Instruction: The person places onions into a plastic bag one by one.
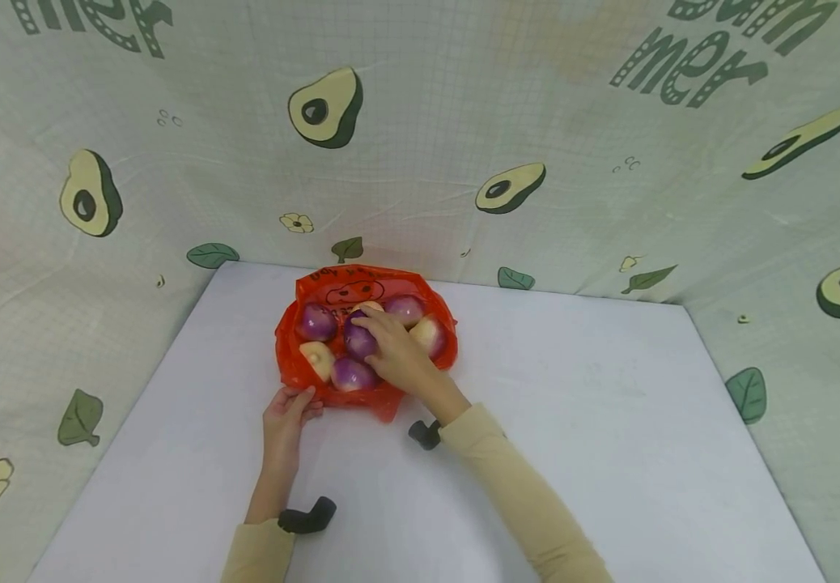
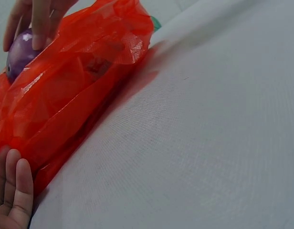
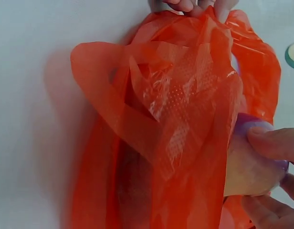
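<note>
A red plastic bag (image 1: 291, 344) lies with its mouth open, holding several round purple-and-cream vegetables that look like turnips. My right hand (image 1: 398, 352) reaches in from the right and grips one purple-and-cream vegetable (image 1: 358, 338) near the middle. In the right wrist view, its thumb and fingers sit on opposite sides of that vegetable (image 3: 254, 162), whose top is purple and lower part cream. My left hand (image 1: 289, 409) pinches the bag's near-left edge, thumb on top. The left wrist view has its fingers (image 2: 15, 186) against the red plastic.
White table (image 1: 573, 421) extends on both sides of the bag. A cloth printed with avocados and leaves (image 1: 420, 105) hangs behind and around it. Black wrist mounts (image 1: 308, 516) sit at both wrists. A loose bag handle (image 3: 113, 90) sticks out at the front.
</note>
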Demonstrator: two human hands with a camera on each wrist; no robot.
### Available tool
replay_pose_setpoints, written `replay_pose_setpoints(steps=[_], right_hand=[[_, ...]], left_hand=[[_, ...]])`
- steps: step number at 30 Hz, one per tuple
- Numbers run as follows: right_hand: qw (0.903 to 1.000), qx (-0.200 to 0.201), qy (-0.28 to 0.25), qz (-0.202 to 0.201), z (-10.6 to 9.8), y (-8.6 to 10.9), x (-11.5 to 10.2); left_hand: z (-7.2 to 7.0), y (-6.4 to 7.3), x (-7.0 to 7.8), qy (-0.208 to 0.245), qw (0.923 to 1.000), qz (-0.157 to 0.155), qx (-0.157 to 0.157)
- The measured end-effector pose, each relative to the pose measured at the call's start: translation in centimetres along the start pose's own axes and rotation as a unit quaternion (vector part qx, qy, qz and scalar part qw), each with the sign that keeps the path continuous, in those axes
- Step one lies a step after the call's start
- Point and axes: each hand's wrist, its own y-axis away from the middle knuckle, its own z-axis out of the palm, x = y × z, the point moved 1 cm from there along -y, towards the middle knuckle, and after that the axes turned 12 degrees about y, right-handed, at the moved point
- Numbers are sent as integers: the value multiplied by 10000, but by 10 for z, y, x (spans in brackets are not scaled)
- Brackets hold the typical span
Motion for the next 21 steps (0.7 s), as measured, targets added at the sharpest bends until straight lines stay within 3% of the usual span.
replay_pose_setpoints(steps=[15, 21], right_hand=[[9993, -263, 160, 218, 9, -7, -9], [9993, -72, 350, -115, 12, -10, -14]], left_hand=[[0, -1, -1, 144, 9999, 7, 43], [0, -1, -2, 146, 9999, 3, 37]])
